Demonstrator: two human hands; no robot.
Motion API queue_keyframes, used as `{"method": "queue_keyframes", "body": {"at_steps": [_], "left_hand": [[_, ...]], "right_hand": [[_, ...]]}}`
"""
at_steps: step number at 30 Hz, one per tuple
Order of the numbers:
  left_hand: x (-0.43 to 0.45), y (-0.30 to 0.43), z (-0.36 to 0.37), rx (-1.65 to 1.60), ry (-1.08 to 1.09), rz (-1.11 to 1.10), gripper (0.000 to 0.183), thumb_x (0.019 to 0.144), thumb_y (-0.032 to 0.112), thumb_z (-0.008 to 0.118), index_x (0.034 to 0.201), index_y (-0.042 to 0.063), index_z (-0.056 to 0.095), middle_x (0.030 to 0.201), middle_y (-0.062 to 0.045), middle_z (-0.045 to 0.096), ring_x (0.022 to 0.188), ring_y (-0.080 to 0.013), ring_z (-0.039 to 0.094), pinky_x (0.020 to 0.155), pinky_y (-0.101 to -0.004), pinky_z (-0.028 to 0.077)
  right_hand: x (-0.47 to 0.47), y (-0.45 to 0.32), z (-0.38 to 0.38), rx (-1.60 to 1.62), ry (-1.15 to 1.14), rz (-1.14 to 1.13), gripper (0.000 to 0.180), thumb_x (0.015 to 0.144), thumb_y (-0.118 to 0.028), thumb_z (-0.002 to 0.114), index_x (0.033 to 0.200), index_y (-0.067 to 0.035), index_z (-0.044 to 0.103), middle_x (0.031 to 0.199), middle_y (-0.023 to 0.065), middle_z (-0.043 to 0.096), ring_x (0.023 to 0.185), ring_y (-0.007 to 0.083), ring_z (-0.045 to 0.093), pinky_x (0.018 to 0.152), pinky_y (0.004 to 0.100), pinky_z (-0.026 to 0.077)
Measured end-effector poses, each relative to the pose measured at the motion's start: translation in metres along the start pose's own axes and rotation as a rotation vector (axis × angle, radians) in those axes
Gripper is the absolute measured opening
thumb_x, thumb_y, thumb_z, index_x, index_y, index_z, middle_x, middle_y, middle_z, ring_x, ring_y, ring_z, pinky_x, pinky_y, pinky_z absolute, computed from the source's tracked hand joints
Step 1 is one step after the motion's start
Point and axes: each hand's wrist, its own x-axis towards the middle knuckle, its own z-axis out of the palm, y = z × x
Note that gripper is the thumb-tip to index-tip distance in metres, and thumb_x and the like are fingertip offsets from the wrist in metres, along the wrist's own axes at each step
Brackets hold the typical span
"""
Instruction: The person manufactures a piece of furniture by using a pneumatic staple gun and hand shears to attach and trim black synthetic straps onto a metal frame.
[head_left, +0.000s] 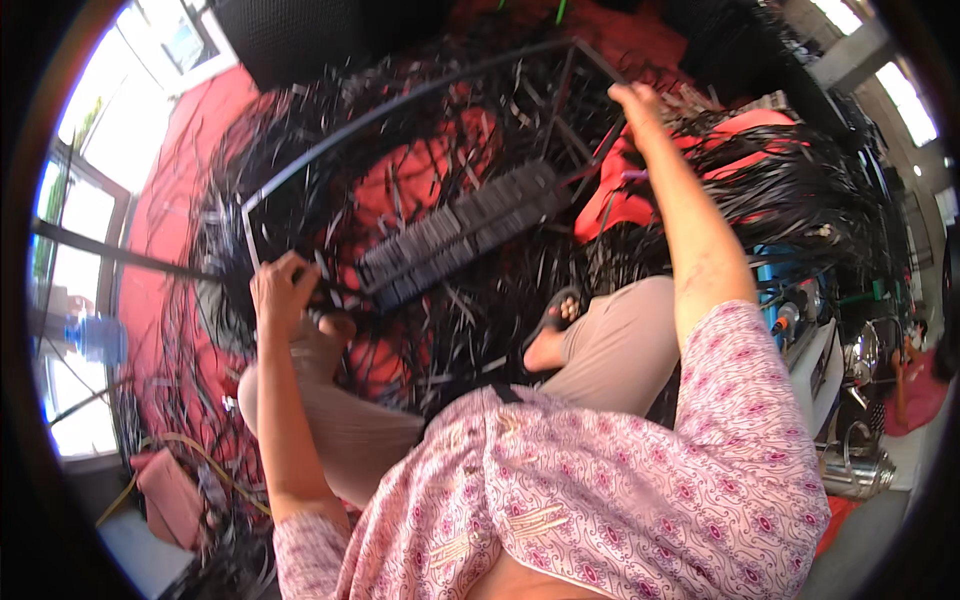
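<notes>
A dark metal frame (390, 112) spans the area before me, one long bar bowed by the lens. My left hand (281, 289) grips its near left end, fingers curled. At the far right corner, my right hand (637, 105) holds the frame with the arm stretched out. Part of the frame carries a woven panel of black strips (465, 229), low between the two hands. Loose black flat strips (442, 300) lie in tangles below and around it.
A red plastic chair (615, 206) with bundles of black strips (787, 180) over it stands at right. A metal flask (855, 469) is at lower right. A blue water bottle (101, 339) shows at left. The red floor (165, 247) is strewn with strips around my sandalled feet.
</notes>
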Motion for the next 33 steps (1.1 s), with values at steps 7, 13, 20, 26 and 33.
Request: {"method": "queue_keyframes", "body": {"at_steps": [7, 13, 20, 26, 33], "left_hand": [[-0.006, -0.042, -0.021, -0.073, -0.335, -0.030, 0.036, 0.086, 0.042, 0.061, 0.085, 0.006, 0.065, 0.060, -0.010, 0.054, 0.056, -0.0212, 0.057, 0.056, -0.0374, 0.043], [-0.010, -0.142, -0.017, 0.042, -0.462, 0.291, 0.025, 0.070, 0.013, 0.070, 0.095, 0.009, 0.067, 0.083, -0.007, 0.064, 0.073, -0.0244, 0.064, 0.065, -0.0354, 0.051], [0.001, -0.168, -0.015, -0.069, -0.579, 0.175, 0.033, 0.069, -0.010, 0.064, 0.097, 0.007, 0.070, 0.099, -0.004, 0.069, 0.090, -0.0186, 0.067, 0.065, -0.0293, 0.057], [-0.035, -0.165, -0.004, 0.180, -0.135, 0.189, 0.020, 0.082, 0.028, 0.059, 0.089, 0.016, 0.072, 0.094, -0.006, 0.070, 0.090, -0.0287, 0.066, 0.079, -0.0388, 0.052], [-0.001, -0.115, -0.016, 0.276, -0.064, -0.044, 0.035, 0.086, 0.042, 0.058, 0.078, 0.009, 0.070, 0.076, -0.015, 0.067, 0.079, -0.0351, 0.065, 0.069, -0.0446, 0.050]], "right_hand": [[-0.012, -0.043, -0.014, 0.255, -0.301, 0.271, 0.040, 0.092, -0.038, 0.060, 0.106, 0.000, 0.065, 0.074, 0.0036, 0.065, 0.056, 0.0112, 0.055, 0.064, 0.0230, 0.045], [-0.054, -0.115, -0.006, 0.456, -0.345, 0.254, 0.041, 0.094, -0.037, 0.054, 0.100, 0.003, 0.063, 0.052, 0.0006, 0.051, 0.047, 0.0134, 0.050, 0.052, 0.0297, 0.044], [-0.083, -0.157, -0.021, 0.335, -0.495, 0.108, 0.038, 0.095, -0.035, 0.054, 0.105, 0.001, 0.063, 0.064, 0.0030, 0.058, 0.052, 0.0121, 0.052, 0.059, 0.0274, 0.045], [-0.088, -0.158, -0.027, 0.494, -0.628, 0.344, 0.035, 0.092, -0.027, 0.059, 0.113, 0.001, 0.061, 0.077, 0.0030, 0.065, 0.060, 0.0099, 0.059, 0.064, 0.0230, 0.052], [-0.092, -0.160, -0.029, 0.599, -0.447, 0.479, 0.030, 0.086, -0.018, 0.060, 0.111, -0.001, 0.059, 0.061, -0.0070, 0.044, 0.044, 0.0039, 0.032, 0.049, 0.0210, 0.032]]}}
